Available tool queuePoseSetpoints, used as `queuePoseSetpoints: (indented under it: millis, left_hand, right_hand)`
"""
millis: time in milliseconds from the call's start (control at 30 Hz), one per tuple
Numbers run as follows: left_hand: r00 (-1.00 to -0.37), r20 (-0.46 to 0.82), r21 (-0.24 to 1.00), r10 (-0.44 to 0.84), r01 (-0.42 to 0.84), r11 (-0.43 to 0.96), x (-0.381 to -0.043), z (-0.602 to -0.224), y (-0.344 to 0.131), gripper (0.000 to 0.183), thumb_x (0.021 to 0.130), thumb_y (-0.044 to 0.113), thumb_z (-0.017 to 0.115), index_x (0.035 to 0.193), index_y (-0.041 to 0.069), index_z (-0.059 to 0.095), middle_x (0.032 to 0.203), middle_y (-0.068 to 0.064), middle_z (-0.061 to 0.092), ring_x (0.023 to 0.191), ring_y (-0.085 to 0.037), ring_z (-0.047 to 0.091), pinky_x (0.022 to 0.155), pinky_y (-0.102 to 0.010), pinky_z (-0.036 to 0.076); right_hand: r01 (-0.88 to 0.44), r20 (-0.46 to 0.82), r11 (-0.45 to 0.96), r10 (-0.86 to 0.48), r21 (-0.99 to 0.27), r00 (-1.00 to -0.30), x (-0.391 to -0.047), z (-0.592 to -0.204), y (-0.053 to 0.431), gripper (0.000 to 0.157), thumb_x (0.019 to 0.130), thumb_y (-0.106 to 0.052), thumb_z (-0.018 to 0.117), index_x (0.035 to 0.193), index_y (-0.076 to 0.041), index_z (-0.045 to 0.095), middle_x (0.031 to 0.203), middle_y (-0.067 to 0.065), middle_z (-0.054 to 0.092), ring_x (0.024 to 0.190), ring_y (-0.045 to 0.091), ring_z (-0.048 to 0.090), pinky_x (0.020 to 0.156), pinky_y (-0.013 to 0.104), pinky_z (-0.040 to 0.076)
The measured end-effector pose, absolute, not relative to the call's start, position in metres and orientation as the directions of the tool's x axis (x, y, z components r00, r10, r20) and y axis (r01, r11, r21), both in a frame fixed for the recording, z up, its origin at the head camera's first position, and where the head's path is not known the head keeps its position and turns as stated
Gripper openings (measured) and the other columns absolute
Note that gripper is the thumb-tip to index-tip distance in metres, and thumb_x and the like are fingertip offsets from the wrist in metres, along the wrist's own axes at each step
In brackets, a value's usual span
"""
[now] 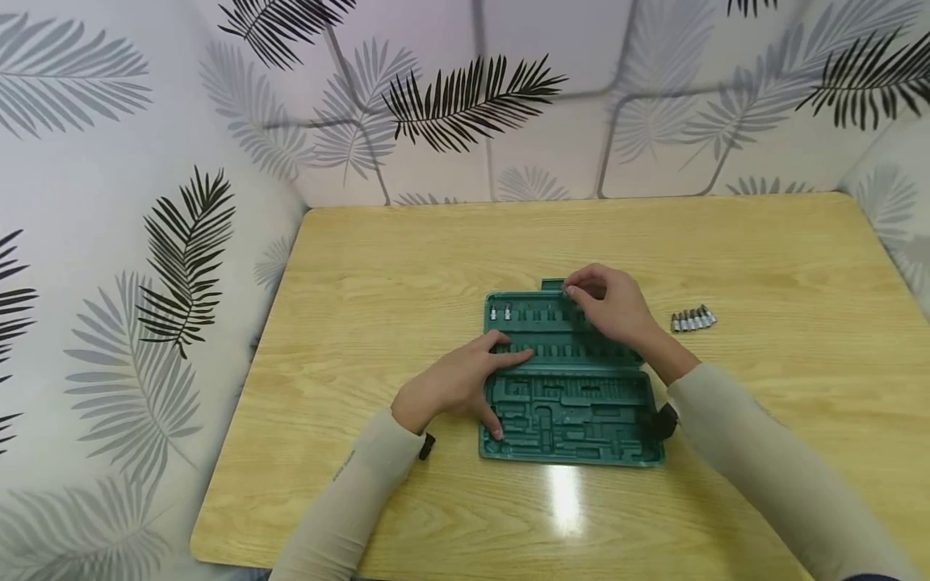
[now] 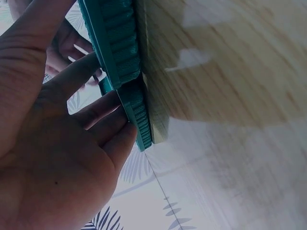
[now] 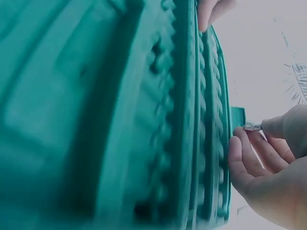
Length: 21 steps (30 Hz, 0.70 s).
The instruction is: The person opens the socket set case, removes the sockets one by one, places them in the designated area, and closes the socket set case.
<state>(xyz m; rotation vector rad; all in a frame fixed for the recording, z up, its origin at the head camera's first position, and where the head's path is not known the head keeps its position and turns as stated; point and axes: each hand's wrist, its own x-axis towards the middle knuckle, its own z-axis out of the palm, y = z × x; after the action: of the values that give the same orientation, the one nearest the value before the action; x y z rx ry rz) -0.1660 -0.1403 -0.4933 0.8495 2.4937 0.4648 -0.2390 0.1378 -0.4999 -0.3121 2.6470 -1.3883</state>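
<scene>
A green plastic tool case [image 1: 574, 461] lies unfolded on the table, with moulded slots in both halves. My left hand [image 1: 458, 379] rests on its left side with fingers spread, and the left wrist view shows the fingers along the case edge [image 2: 117, 57]. Over the far half, near the latch tab [image 1: 552, 284], is my right hand [image 1: 613, 307]. Its thumb and fingertips pinch a small silver socket [image 3: 253, 125], best seen in the right wrist view. Two bit sockets [image 1: 500, 312] stand in the far row's left slots.
Several bit sockets [image 1: 693, 319] lie in a row on the wooden table [image 1: 785, 387], right of the case. A wall covering with leaf prints [image 1: 472, 101] hangs behind the table's far edge and along its left side.
</scene>
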Motion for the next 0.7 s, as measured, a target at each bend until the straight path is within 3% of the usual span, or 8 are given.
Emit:
queuePoseSetpoints:
  millis: [400,700]
  left_hand:
    - [-0.703,-0.322,0.442,0.635,0.481,0.757,-0.164,-0.492,-0.139,0.126,0.068,0.047,0.104,0.173,0.029,0.036,0.172,-0.012,0.034,0.154,-0.033,0.047,0.117,-0.044,0.052]
    - [-0.708,-0.32,0.453,0.63,0.47,0.757,-0.163,-0.492,-0.139,0.125,0.069,0.046,0.104,0.173,0.03,0.037,0.172,-0.012,0.034,0.153,-0.033,0.048,0.115,-0.045,0.053]
  right_hand:
    - [-0.136,0.038,0.615,-0.17,-0.777,-0.985,-0.224,-0.492,0.206,0.03,0.114,-0.024,0.06,0.129,-0.002,0.072,0.128,0.024,0.077,0.12,0.041,0.073,0.08,0.011,0.045]
    - [-0.079,0.015,0.683,-0.1,-0.726,-0.995,-0.217,-0.491,0.248,0.033,0.115,-0.025,0.057,0.134,-0.002,0.07,0.13,0.026,0.076,0.118,0.042,0.071,0.071,0.017,0.048]
